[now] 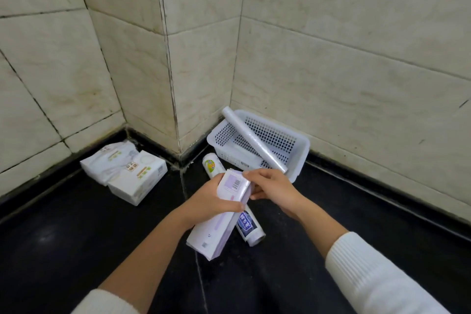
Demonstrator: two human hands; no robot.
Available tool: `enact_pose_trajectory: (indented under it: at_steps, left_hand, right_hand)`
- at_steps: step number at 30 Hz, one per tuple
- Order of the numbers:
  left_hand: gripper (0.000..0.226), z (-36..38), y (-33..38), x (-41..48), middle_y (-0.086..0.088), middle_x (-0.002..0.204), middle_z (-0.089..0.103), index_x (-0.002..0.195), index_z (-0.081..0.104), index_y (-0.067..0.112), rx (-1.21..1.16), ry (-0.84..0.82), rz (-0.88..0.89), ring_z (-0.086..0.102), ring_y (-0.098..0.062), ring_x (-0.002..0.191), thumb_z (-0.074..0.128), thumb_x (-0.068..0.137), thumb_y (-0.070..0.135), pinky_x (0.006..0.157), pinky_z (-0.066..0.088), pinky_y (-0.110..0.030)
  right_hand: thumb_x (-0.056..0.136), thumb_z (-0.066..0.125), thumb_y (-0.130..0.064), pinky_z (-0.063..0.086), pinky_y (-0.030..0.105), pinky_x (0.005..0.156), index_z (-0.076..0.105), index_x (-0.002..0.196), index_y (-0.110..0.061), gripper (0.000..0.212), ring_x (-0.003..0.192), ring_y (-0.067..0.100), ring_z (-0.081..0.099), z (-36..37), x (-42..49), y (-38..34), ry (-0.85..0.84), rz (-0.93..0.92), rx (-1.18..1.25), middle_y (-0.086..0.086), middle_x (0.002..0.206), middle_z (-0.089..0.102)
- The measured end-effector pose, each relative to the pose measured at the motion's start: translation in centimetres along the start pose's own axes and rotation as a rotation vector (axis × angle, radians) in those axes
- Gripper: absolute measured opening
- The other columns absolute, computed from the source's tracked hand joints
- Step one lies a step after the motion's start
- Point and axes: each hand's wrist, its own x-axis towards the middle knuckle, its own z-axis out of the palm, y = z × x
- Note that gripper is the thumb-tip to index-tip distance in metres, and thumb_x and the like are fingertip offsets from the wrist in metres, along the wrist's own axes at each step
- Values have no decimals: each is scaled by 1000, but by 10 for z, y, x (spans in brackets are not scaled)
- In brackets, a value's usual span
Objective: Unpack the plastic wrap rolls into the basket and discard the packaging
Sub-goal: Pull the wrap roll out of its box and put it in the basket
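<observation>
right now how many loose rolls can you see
3: a clear roll lying across the basket, a green-label roll on the floor beside it, a blue-label roll under the box. More may be boxed.

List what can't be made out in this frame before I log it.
Head view only:
- Box: contents unseen; closed walls and the left hand and right hand cover its top end.
- Labelled roll: middle hidden behind the box.
- Basket floor: partly blocked by the bare roll.
- Label print: too small to read.
</observation>
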Motion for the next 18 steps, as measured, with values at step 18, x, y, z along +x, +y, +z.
enact_pose_trajectory:
  at_steps: [18]
  left_hand:
    - [78, 42, 28, 6, 10, 98, 64, 121, 43, 47, 167, 56, 183, 67, -19, 91, 76, 60, 13, 72, 60, -34]
  right_hand:
    - [78, 68, -7, 44, 17, 69, 70, 79, -12, 6, 67, -1, 57, -58, -19, -8, 107, -311, -281, 4, 81, 70]
